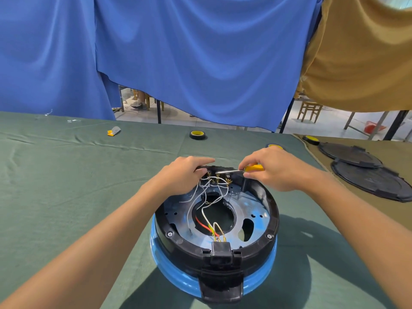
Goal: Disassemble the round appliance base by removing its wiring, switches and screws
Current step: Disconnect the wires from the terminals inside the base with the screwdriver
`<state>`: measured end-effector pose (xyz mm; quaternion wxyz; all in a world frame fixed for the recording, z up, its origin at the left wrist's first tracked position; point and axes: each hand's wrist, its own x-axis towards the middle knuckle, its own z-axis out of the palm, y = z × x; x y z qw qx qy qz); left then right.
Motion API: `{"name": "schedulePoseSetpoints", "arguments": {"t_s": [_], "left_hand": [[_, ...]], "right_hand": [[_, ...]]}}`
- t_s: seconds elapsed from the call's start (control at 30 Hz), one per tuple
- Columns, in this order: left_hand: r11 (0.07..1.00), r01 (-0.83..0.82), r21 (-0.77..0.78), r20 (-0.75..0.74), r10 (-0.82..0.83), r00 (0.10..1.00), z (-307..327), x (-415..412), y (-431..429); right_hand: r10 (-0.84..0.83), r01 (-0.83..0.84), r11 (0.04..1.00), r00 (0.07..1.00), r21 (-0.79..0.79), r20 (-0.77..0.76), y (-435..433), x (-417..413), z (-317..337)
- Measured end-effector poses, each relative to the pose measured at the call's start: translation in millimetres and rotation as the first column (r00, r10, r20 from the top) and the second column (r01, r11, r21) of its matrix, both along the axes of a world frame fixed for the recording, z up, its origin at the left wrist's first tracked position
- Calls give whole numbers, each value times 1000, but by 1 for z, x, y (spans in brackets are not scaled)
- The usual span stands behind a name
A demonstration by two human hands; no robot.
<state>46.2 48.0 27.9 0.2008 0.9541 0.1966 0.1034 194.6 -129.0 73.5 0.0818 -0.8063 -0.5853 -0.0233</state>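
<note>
Your right hand (275, 173) pinches the screwdriver (254, 168), tip at the switch terminals (217, 180). Your left hand (182, 175) rests, fingers extended, on the base (273, 217) rim.

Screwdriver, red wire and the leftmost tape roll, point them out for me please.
screwdriver (255, 167), head view, on its yellow handle.
red wire (204, 225), head view, middle of its visible run.
leftmost tape roll (197, 137), head view, black outer side.

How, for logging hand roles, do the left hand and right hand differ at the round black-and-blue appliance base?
Left hand holds no tool; right hand grips a yellow-handled screwdriver. Left hand's fingers lie straight on the far rim of the appliance base; right hand's curl round the handle. Both are at the far rim.
</note>
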Motion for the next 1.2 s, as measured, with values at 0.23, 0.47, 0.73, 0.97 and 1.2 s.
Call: {"name": "schedulePoseSetpoints", "arguments": {"t_s": [0.23,0.47,0.73,0.97,1.2], "left_hand": [[998,47,-38,-28,-48,998,4,6,4],[996,31,-87,-32,-34,999,14,15,1],[994,-64,-86,45,68,997,0,21,0],[995,-77,-60,71,81,994,-3,22,1],[994,-78,-74,102,85,991,-4,22,2]], "right_hand": [[6,-6,1000,1000,9,28,-2,2,3],[12,-13,1000,999,15,51,-1,0,8],[32,-34,999,997,20,68,-1,1,9],[50,-47,999,939,-15,340,5,-14,17],[136,-67,987,837,-148,529,21,-21,37]]}}
